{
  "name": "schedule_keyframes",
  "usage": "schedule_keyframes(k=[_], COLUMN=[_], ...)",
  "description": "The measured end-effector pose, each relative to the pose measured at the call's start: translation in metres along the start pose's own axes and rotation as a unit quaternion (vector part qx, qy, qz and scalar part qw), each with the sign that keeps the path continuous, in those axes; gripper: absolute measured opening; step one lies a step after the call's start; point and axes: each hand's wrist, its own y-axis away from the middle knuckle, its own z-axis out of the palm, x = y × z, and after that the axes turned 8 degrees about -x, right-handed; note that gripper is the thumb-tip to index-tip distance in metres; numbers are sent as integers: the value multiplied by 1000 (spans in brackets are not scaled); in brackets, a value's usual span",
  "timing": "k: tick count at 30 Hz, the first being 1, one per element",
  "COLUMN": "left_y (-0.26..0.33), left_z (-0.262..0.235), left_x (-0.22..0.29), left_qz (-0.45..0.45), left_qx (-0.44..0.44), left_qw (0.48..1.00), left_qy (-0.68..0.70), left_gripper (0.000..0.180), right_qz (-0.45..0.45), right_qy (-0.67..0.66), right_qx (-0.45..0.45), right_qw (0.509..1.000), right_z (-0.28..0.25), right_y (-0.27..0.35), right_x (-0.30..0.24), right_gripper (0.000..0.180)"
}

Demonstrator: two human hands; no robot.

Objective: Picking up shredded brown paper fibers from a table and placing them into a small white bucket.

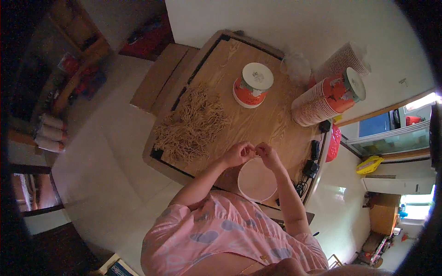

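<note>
Close in front of me is an open paper bucket (258, 180), its pale round inside facing up. At the bucket's far rim my left hand (240, 153) and my right hand (269, 155) meet, with their fingertips pinched together. Whatever is between the fingers is too small to make out. Left of my hands lies a loose, tangled heap of tan cords (193, 124). Farther off, an orange-red and white paper bucket (249, 94) stands upside down on the wood-grain table (230, 60).
A tall leaning stack of nested paper buckets (317, 102) is at the table's right, with another pale stack (344, 62) behind it. Black power adapters (311, 168) and cables line the right edge. A cardboard box (163, 78) sits beside the table's left side.
</note>
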Motion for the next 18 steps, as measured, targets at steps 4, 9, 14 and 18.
schedule_keyframes(k=[4,9,14,18], left_y=[-7,-14,-13,-16], left_z=[12,30,27,25], left_x=[-35,-56,-36,-37], left_qz=[-50,-47,-57,-49], left_qx=[28,-4,-1,-7], left_qw=[997,992,989,989], left_qy=[49,118,137,138], left_gripper=[20,18,18,19], right_qz=[27,51,58,-99], right_qy=[-27,84,32,-22], right_qx=[-7,0,-4,-45], right_qw=[999,995,998,994], right_z=[-2,-6,-27,-31], right_y=[0,-3,-10,-11], right_x=[-22,-34,-18,-24], right_gripper=[10,11,9,15])
